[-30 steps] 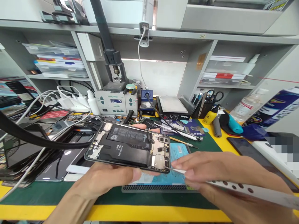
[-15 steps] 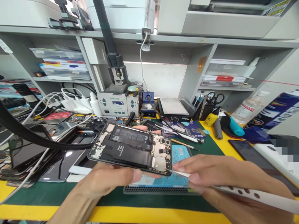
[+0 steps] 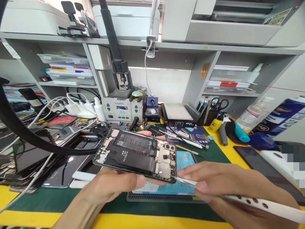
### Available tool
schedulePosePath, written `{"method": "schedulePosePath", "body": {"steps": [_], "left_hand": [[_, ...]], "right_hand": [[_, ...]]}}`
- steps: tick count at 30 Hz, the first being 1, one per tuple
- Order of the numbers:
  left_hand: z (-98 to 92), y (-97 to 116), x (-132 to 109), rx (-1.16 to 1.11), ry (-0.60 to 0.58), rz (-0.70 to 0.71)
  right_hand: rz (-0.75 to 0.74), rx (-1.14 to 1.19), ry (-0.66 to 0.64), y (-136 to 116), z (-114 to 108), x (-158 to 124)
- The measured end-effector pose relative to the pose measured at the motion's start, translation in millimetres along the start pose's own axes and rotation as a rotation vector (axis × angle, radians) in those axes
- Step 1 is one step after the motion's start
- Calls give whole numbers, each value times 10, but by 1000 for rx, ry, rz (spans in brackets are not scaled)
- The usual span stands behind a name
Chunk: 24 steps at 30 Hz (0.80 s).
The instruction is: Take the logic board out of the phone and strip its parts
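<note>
My left hand (image 3: 111,186) grips an opened smartphone (image 3: 137,153) from below, its back cover off, so the black battery and circuit boards face up. The thumb lies along the near edge and fingertips show past the far edge. My right hand (image 3: 221,181) is pinched on white tweezers (image 3: 238,197) with dark holes along the handle. Their metal tips touch the phone's near right corner, by the camera end. The phone hangs tilted above a blue repair pad (image 3: 183,162) on the green mat (image 3: 47,197).
Stacked phones and screens (image 3: 47,165) with white cables lie at left. A soldering station (image 3: 121,108), a hot plate (image 3: 176,113), a tool cup with scissors (image 3: 212,109), a clear bottle (image 3: 252,111) and a dark phone (image 3: 259,165) stand behind and right. A thick black hose (image 3: 28,136) crosses left.
The view has tilted slightly, so the phone and both hands sit a little lower and further right. The tweezers' tips stay at the phone's near right corner.
</note>
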<state>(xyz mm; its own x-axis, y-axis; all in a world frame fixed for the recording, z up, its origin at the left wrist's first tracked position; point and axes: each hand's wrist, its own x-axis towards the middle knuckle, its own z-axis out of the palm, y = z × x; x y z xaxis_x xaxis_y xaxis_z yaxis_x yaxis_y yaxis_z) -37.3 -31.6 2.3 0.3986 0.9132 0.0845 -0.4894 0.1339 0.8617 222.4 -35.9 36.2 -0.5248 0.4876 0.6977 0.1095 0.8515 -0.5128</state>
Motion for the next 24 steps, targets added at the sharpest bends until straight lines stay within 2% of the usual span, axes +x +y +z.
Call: {"method": "schedulePosePath", "body": {"steps": [7, 13, 18, 24], "left_hand": [[1, 33, 9, 13, -24, -53], [-14, 19, 12, 23, -81, -6], [-81, 11, 49, 194, -138, 36], [-228, -42, 12, 404, -80, 93]], "right_hand": [[-7, 2, -5, 0, 7, -7], [11, 5, 49, 7, 35, -28], [48, -44, 19, 19, 16, -8], [84, -49, -36, 36, -19, 6]]}}
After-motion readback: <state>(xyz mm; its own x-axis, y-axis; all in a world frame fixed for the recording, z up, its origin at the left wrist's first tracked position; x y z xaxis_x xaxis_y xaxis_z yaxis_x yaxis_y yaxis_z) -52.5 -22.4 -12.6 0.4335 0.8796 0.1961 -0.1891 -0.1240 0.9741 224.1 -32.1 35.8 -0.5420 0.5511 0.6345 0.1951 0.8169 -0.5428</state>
